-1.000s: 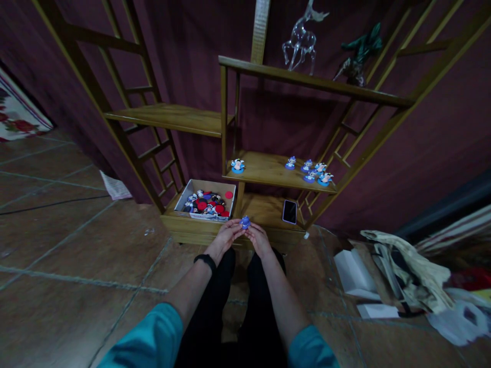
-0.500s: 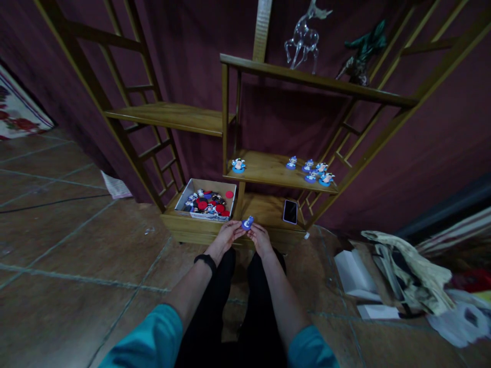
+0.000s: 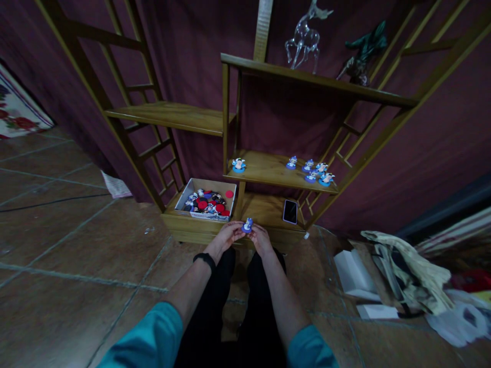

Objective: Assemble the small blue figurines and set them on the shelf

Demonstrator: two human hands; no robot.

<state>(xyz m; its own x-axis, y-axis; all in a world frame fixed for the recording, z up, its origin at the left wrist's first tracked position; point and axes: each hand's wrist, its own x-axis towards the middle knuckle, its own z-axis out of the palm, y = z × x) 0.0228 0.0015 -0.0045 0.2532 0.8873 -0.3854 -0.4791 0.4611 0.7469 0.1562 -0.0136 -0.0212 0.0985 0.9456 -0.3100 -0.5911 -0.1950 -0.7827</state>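
Between my two hands, in front of the bottom shelf, is a small purple and white figurine (image 3: 247, 225) on a round purple base, held upright. My left hand (image 3: 228, 233) pinches its base from the left. From the other side, my right hand (image 3: 260, 236) grips the base's right edge with closed fingers. Left of the hands, an open cardboard box (image 3: 184, 197) holds a jumble of figurines and red and black discs. On the shelf (image 3: 264, 166) above stand a pink and white figurine (image 3: 238, 165) at the left and several purple or blue-based figurines (image 3: 309, 166) at the right.
A phone (image 3: 290, 211) lies on the bottom shelf to the right. A clear glass deer (image 3: 304, 41) and a dark green statue (image 3: 366, 51) stand on the top shelf. White boxes (image 3: 355, 276), cloth (image 3: 416, 271) and a plastic bag (image 3: 460, 322) lie on the floor at right.
The figurine has turned slightly in my fingers and now stands more upright. Both hands stay in nearly the same place.
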